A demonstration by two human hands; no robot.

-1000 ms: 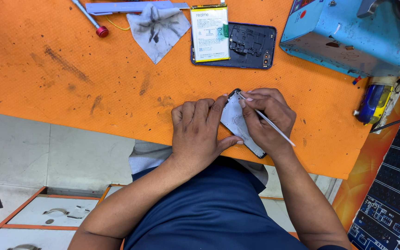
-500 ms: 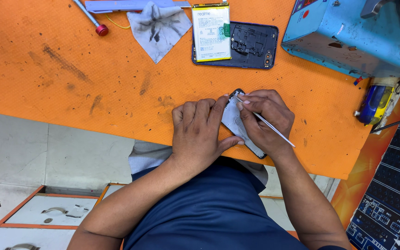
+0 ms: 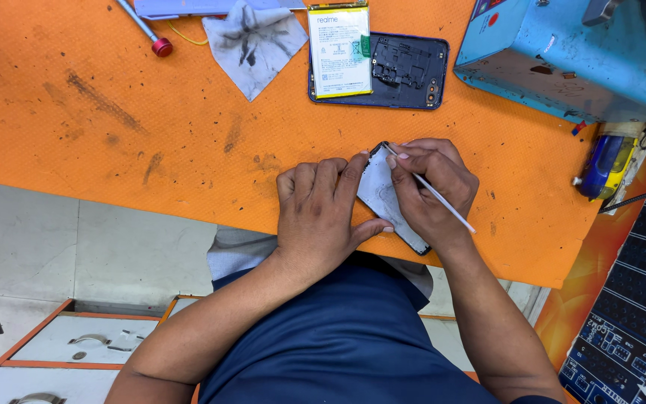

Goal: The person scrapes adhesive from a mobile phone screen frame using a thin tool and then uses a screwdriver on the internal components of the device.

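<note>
On the near edge of the orange mat (image 3: 151, 142), a flat phone part (image 3: 383, 196) with a pale, smudged face is held down between both hands. The left hand (image 3: 321, 217) is laid flat over the left side of the part, fingers spread and pointing away from the body, with the thumb pressed along the lower edge of the part. The right hand (image 3: 431, 191) is closed around a thin white stick (image 3: 431, 189), held like a pen; the tip of the stick is set at the top corner of the part, and its far end is angled out past the wrist to the right. The fingers of the right hand are rested on the right side of the part, so only its middle strip and lower corner are seen.

Farther back on the mat, well apart from the hands, an opened phone (image 3: 405, 71) is laid with its dark insides upward, and a white battery (image 3: 339, 51) is seated in its left half. Just left of it a dirty grey cloth (image 3: 254, 43) is spread, and beside that a screwdriver (image 3: 143, 28) with a red end is laid. A blue metal box (image 3: 562, 60) is set at the far right, with a blue and yellow tool (image 3: 605, 161) below it at the mat's edge. Open drawers (image 3: 76, 344) are seen under the table.
</note>
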